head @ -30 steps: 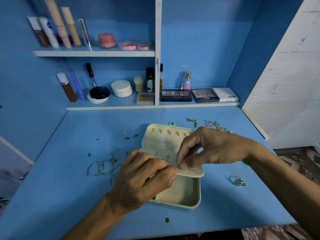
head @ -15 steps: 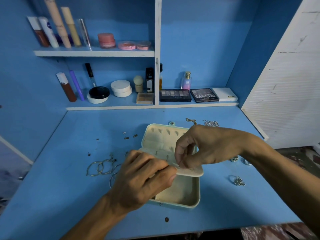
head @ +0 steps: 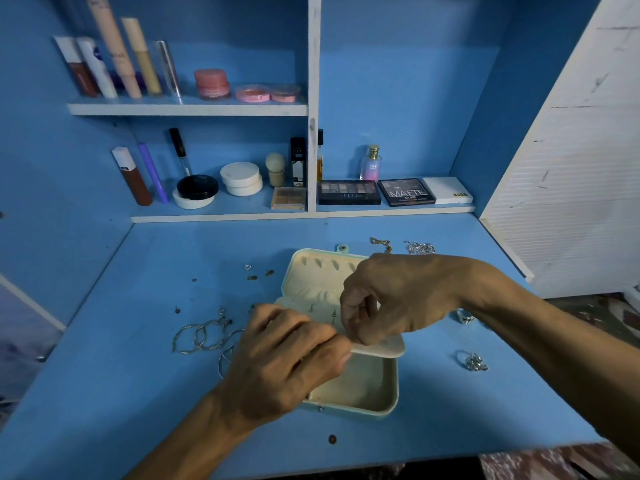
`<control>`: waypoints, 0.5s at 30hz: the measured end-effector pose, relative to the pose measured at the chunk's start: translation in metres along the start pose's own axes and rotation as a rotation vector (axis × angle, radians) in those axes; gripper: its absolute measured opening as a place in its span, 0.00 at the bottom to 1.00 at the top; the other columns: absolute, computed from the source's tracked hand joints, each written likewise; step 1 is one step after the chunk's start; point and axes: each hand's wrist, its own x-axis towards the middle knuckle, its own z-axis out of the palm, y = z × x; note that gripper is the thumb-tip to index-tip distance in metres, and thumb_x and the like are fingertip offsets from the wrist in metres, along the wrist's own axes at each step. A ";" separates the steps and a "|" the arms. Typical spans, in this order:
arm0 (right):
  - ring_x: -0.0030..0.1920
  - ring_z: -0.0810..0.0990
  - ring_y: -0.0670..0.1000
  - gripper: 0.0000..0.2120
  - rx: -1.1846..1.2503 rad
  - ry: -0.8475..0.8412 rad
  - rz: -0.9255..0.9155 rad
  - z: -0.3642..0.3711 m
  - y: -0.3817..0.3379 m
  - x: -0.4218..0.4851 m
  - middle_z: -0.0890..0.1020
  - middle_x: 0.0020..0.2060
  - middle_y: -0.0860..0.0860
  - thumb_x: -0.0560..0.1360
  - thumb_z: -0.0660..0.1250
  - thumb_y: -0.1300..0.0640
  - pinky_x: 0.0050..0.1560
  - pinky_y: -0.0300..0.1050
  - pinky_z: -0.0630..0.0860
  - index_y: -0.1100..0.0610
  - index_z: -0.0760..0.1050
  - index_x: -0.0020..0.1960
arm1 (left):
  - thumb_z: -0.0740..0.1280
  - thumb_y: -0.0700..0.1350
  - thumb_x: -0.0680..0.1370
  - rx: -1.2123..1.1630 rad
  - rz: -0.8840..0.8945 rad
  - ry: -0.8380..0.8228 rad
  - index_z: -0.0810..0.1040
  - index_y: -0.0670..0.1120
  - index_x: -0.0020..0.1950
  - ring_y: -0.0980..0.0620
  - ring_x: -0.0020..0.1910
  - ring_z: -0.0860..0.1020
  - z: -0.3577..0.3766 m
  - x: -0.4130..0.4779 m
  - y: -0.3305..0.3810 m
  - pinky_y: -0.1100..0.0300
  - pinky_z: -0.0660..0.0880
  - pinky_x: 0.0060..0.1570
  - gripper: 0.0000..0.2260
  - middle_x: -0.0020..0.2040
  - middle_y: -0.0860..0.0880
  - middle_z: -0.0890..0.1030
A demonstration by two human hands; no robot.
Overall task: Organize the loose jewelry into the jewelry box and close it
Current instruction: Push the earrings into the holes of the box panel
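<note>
Open mint-green jewelry box with cream lining (head: 394,386) sits on the blue counter (head: 138,393), left hand (head: 280,368) grip pinching the near edge of its cream padded earring flap (head: 381,348), right hand (head: 391,299) grip pinched onto the same flap from above; silver hoop earrings (head: 201,337) lie loose just left of the box.

Home vanity: blue shelves (head: 187,109) holding cosmetics (head: 348,192).

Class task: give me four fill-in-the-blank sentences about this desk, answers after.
The box on the desk is ___.
The hoops lie on its ___ side.
The left hand and the ___ hand work on the flap.
The rightmost black palette reads ___.
Answers: open, left, right, MATTE.
</note>
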 end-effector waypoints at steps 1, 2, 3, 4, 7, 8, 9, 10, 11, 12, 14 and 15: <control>0.43 0.80 0.40 0.09 -0.010 0.003 -0.002 -0.001 0.000 -0.001 0.82 0.36 0.40 0.73 0.71 0.55 0.45 0.37 0.77 0.43 0.79 0.37 | 0.76 0.47 0.76 -0.001 -0.007 0.003 0.79 0.49 0.48 0.51 0.39 0.76 0.000 0.000 0.000 0.54 0.68 0.39 0.07 0.40 0.53 0.82; 0.44 0.80 0.41 0.08 -0.010 0.011 0.000 -0.003 0.000 -0.002 0.83 0.37 0.40 0.73 0.71 0.55 0.47 0.39 0.78 0.43 0.80 0.38 | 0.76 0.47 0.75 -0.007 -0.017 0.010 0.79 0.49 0.49 0.51 0.38 0.76 0.000 0.001 0.000 0.54 0.68 0.39 0.08 0.40 0.53 0.82; 0.44 0.81 0.41 0.08 -0.006 0.021 0.006 -0.006 0.001 -0.004 0.83 0.39 0.41 0.72 0.71 0.56 0.48 0.41 0.79 0.43 0.81 0.39 | 0.76 0.48 0.75 -0.012 -0.033 0.017 0.79 0.49 0.49 0.51 0.38 0.76 0.000 0.001 -0.001 0.54 0.68 0.39 0.08 0.40 0.53 0.83; 0.44 0.81 0.41 0.07 -0.003 0.031 0.014 -0.007 0.002 -0.006 0.84 0.40 0.41 0.72 0.71 0.56 0.48 0.41 0.79 0.43 0.82 0.41 | 0.76 0.48 0.75 -0.015 -0.049 0.019 0.79 0.49 0.49 0.51 0.38 0.77 0.000 0.002 -0.002 0.54 0.69 0.39 0.08 0.40 0.53 0.83; 0.44 0.81 0.41 0.07 0.009 0.036 0.008 -0.006 0.003 -0.008 0.84 0.41 0.42 0.72 0.70 0.56 0.48 0.40 0.79 0.44 0.83 0.42 | 0.77 0.49 0.75 -0.016 -0.056 0.001 0.83 0.49 0.47 0.51 0.37 0.77 0.000 0.002 -0.003 0.54 0.70 0.38 0.06 0.40 0.53 0.83; 0.44 0.81 0.41 0.07 0.012 0.036 0.006 -0.004 0.003 -0.008 0.84 0.41 0.43 0.72 0.70 0.56 0.49 0.41 0.79 0.45 0.83 0.42 | 0.77 0.49 0.74 -0.017 -0.055 -0.009 0.85 0.49 0.45 0.50 0.36 0.78 -0.001 0.003 -0.003 0.53 0.70 0.38 0.05 0.40 0.53 0.83; 0.44 0.81 0.42 0.06 0.007 0.039 0.005 -0.002 0.004 -0.007 0.84 0.40 0.43 0.72 0.70 0.56 0.49 0.42 0.79 0.45 0.82 0.42 | 0.77 0.49 0.74 -0.019 -0.057 -0.016 0.86 0.49 0.42 0.50 0.35 0.78 -0.002 0.003 -0.003 0.53 0.70 0.37 0.05 0.39 0.53 0.83; 0.44 0.81 0.42 0.06 -0.004 0.045 0.002 0.000 0.004 -0.006 0.84 0.40 0.43 0.72 0.69 0.56 0.49 0.43 0.80 0.46 0.82 0.42 | 0.77 0.49 0.74 -0.021 -0.059 -0.017 0.87 0.49 0.41 0.50 0.35 0.78 -0.002 0.004 -0.003 0.53 0.70 0.37 0.05 0.39 0.53 0.83; 0.44 0.81 0.42 0.05 -0.018 0.051 -0.002 0.001 0.004 -0.005 0.84 0.40 0.44 0.72 0.69 0.55 0.49 0.44 0.80 0.46 0.82 0.42 | 0.77 0.50 0.74 -0.021 -0.059 -0.015 0.86 0.49 0.41 0.50 0.35 0.78 -0.002 0.005 -0.003 0.53 0.70 0.37 0.06 0.39 0.53 0.83; 0.44 0.80 0.42 0.04 -0.029 0.056 -0.005 0.001 0.004 -0.004 0.83 0.39 0.44 0.73 0.69 0.54 0.49 0.45 0.80 0.46 0.81 0.42 | 0.77 0.50 0.74 -0.020 -0.060 -0.012 0.86 0.49 0.40 0.50 0.35 0.78 -0.002 0.005 -0.003 0.52 0.70 0.37 0.06 0.39 0.53 0.83; 0.44 0.80 0.42 0.03 -0.041 0.055 -0.010 0.002 0.004 -0.004 0.83 0.40 0.43 0.73 0.69 0.53 0.49 0.46 0.80 0.47 0.81 0.42 | 0.77 0.50 0.73 -0.015 -0.057 -0.003 0.85 0.49 0.41 0.50 0.36 0.77 0.000 0.005 -0.003 0.53 0.69 0.38 0.06 0.39 0.53 0.82; 0.44 0.80 0.42 0.03 -0.045 0.052 -0.010 0.002 0.003 -0.004 0.83 0.40 0.44 0.73 0.69 0.54 0.49 0.45 0.80 0.48 0.81 0.42 | 0.77 0.49 0.73 -0.015 -0.055 0.005 0.83 0.49 0.43 0.51 0.37 0.76 0.000 0.004 -0.003 0.53 0.68 0.39 0.06 0.39 0.53 0.82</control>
